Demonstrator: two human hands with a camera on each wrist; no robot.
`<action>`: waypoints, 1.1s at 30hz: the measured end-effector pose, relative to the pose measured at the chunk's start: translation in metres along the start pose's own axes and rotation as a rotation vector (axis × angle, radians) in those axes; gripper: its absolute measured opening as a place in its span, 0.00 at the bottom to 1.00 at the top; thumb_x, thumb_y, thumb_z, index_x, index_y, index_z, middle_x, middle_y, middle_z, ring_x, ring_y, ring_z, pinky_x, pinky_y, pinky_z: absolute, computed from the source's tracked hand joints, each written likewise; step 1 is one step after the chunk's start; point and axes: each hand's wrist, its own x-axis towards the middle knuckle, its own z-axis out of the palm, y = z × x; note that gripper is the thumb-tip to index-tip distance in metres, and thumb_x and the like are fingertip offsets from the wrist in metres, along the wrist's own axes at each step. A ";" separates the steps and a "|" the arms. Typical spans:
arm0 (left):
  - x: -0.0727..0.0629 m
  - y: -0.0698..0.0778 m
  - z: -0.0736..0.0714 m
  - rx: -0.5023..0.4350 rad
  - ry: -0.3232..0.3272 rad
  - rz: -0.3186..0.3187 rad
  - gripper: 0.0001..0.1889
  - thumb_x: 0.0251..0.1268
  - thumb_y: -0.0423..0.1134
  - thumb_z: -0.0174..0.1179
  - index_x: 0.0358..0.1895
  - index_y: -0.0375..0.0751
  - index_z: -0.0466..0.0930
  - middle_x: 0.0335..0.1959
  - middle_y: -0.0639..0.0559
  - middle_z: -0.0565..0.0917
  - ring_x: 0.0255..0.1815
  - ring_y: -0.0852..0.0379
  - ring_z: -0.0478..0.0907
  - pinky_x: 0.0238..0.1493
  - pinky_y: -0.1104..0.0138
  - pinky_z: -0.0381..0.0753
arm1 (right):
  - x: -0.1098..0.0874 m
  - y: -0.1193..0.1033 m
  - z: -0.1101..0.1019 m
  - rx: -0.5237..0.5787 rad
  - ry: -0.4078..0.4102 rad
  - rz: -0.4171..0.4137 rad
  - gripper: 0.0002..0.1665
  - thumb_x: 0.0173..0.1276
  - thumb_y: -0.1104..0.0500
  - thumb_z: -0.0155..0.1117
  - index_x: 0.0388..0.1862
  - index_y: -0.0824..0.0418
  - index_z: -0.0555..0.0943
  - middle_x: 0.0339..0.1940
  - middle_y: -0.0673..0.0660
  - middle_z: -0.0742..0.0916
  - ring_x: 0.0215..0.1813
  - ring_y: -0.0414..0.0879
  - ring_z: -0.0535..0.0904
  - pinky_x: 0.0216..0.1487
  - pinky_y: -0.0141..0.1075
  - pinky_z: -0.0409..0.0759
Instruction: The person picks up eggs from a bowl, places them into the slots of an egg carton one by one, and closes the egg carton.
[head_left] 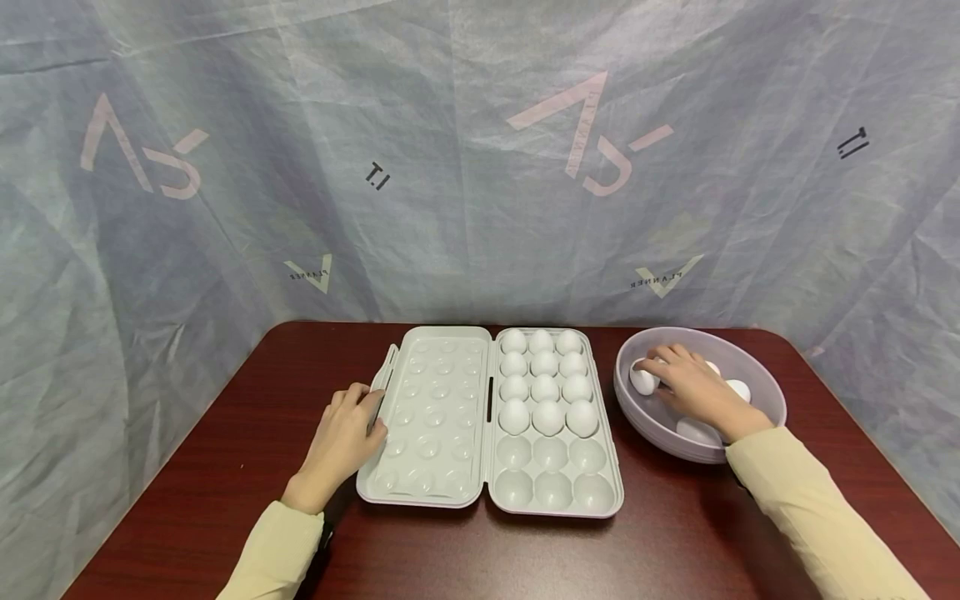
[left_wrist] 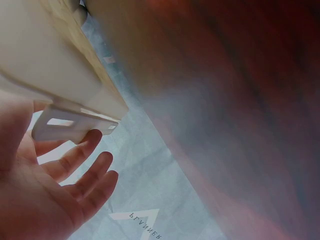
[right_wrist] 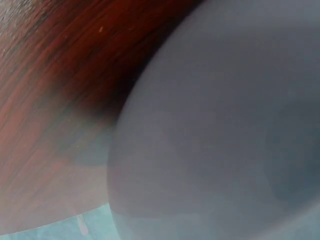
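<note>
A white plastic egg tray (head_left: 556, 452) lies opened flat, its dimpled lid (head_left: 435, 417) to the left and joined by a hinge. White eggs (head_left: 547, 417) fill the tray's back rows; the cups of its two front rows hold none. At the lid's left edge, my left hand (head_left: 341, 437) grips the latch flap (left_wrist: 65, 127), with the index fingertip against it and the other fingers loosely bent. Inside the lilac bowl (head_left: 765, 396), my right hand (head_left: 693, 387) holds an egg (head_left: 643, 379) by its fingertips near the left wall. Neither hand nor egg shows in the right wrist view.
Several more eggs (head_left: 738, 390) lie in the bowl around and under the right hand. A dark red wooden table (head_left: 510, 558) carries everything. Grey printed cloth (head_left: 420, 208) hangs behind and at both sides, close to the table's back edge.
</note>
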 end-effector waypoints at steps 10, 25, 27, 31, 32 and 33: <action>0.000 0.000 0.000 0.001 0.002 0.003 0.19 0.50 0.34 0.57 0.48 0.34 0.79 0.44 0.40 0.76 0.44 0.38 0.71 0.37 0.52 0.70 | 0.000 0.000 0.004 -0.032 -0.008 -0.034 0.31 0.40 0.66 0.73 0.48 0.57 0.79 0.45 0.58 0.78 0.49 0.57 0.71 0.44 0.55 0.68; 0.000 -0.001 0.001 -0.002 0.003 -0.001 0.18 0.50 0.34 0.57 0.48 0.35 0.79 0.44 0.41 0.76 0.44 0.38 0.71 0.37 0.52 0.70 | 0.000 0.001 0.009 -0.067 0.023 -0.030 0.29 0.40 0.57 0.75 0.46 0.58 0.80 0.39 0.57 0.78 0.45 0.55 0.71 0.42 0.50 0.66; 0.000 0.000 0.001 -0.001 0.000 -0.001 0.18 0.50 0.34 0.57 0.48 0.35 0.79 0.44 0.41 0.76 0.44 0.38 0.71 0.37 0.52 0.70 | 0.000 0.002 0.009 -0.065 0.026 -0.026 0.30 0.40 0.57 0.75 0.47 0.59 0.79 0.39 0.57 0.78 0.45 0.56 0.71 0.42 0.50 0.66; 0.000 0.000 0.000 0.001 -0.002 -0.001 0.19 0.50 0.34 0.57 0.48 0.35 0.79 0.44 0.40 0.75 0.44 0.38 0.71 0.37 0.52 0.70 | 0.000 0.002 0.008 -0.068 0.027 -0.014 0.30 0.40 0.56 0.74 0.47 0.58 0.79 0.40 0.57 0.79 0.45 0.56 0.71 0.42 0.51 0.66; 0.000 0.000 0.000 0.000 -0.003 -0.001 0.19 0.50 0.34 0.57 0.48 0.35 0.79 0.44 0.40 0.75 0.44 0.38 0.71 0.37 0.53 0.69 | -0.001 0.002 0.008 -0.068 0.025 -0.008 0.29 0.40 0.56 0.74 0.46 0.58 0.79 0.40 0.57 0.79 0.45 0.56 0.71 0.42 0.51 0.66; 0.000 0.000 0.000 0.000 -0.003 -0.001 0.19 0.50 0.34 0.57 0.48 0.35 0.79 0.44 0.40 0.75 0.44 0.38 0.71 0.37 0.53 0.69 | -0.001 0.002 0.008 -0.067 0.023 -0.002 0.29 0.41 0.56 0.74 0.46 0.58 0.79 0.40 0.58 0.79 0.45 0.57 0.71 0.42 0.52 0.66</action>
